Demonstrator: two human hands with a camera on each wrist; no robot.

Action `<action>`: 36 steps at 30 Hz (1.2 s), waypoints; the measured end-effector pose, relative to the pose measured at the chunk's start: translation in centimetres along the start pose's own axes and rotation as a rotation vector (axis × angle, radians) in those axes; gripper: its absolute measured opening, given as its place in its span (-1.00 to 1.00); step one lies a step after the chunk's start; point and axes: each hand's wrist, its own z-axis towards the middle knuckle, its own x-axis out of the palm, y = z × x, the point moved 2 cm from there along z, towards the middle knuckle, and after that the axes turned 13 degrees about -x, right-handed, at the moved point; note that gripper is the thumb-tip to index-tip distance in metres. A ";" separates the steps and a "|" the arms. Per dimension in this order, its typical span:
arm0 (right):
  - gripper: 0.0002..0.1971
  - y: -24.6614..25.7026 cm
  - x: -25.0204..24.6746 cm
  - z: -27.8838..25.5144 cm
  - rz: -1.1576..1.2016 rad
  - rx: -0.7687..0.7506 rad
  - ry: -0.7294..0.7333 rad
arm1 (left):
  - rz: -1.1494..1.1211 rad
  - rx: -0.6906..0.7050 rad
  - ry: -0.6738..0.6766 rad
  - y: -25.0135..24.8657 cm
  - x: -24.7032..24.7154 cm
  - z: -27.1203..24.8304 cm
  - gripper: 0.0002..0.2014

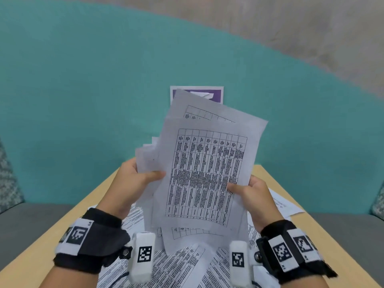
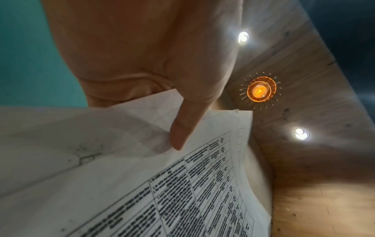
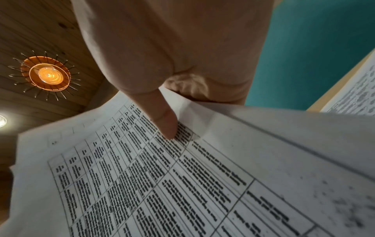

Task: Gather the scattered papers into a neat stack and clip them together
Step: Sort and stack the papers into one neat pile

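I hold a fanned bunch of printed sheets (image 1: pixel 205 173) upright above the table, the front one showing a table grid. My left hand (image 1: pixel 137 177) grips the bunch's left edge, thumb (image 2: pixel 182 128) on the front. My right hand (image 1: pixel 249 190) grips the right edge, its thumb (image 3: pixel 164 118) pressed on the printed grid (image 3: pixel 162 184). The sheets are uneven, with corners sticking out at different angles. More printed papers (image 1: pixel 182 265) lie scattered on the wooden table (image 1: pixel 340 246) under my wrists. No clip is visible.
A purple and white card (image 1: pixel 216 94) stands behind the held sheets against the teal wall (image 1: pixel 83 100). Grey seating (image 1: pixel 31 217) flanks the table on both sides. A loose sheet (image 1: pixel 286 204) lies by the table's right edge.
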 end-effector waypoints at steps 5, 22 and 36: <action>-0.70 0.1 -0.1 0.1 -0.005 0.003 0.019 | -0.129 0.195 -0.042 -1.6 0.2 -0.6 -0.82; -0.71 0.2 -0.1 0.1 -0.038 0.004 0.097 | -0.159 0.321 -0.215 -1.9 0.2 -0.8 -0.97; -0.66 0.4 -0.5 0.1 -0.037 -0.018 0.093 | -0.186 0.325 -0.210 -2.1 0.1 -1.0 -0.90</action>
